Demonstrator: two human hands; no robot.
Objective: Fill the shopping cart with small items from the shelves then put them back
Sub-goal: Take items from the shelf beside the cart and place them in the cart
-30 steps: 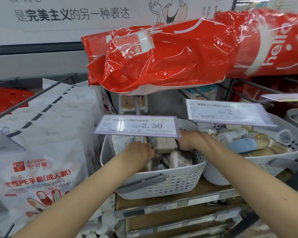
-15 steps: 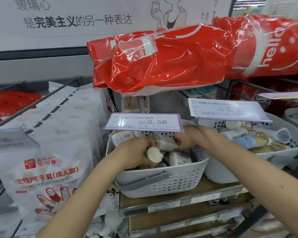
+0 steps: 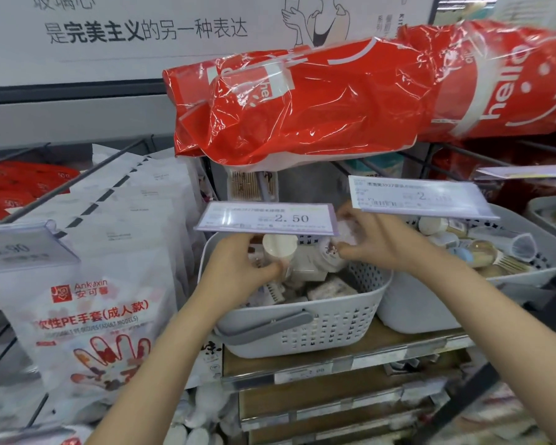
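Left hand (image 3: 238, 268) gripping small white round-capped tube (image 3: 280, 248) above white perforated plastic basket (image 3: 318, 329). Right hand (image 3: 376, 242) pinching blurred pale item (image 3: 347, 232), half hidden behind purple-edged price tag (image 3: 267, 218); basket contents indistinct.

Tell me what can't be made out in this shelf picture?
- Right hand: motion blur smears the fingertips and the small pale item they seem to pinch.
- Left hand grips a tube; the price tag hides its far end.
- Right price tag: glare washes out the print.
- Shopping cart: outside the head view.
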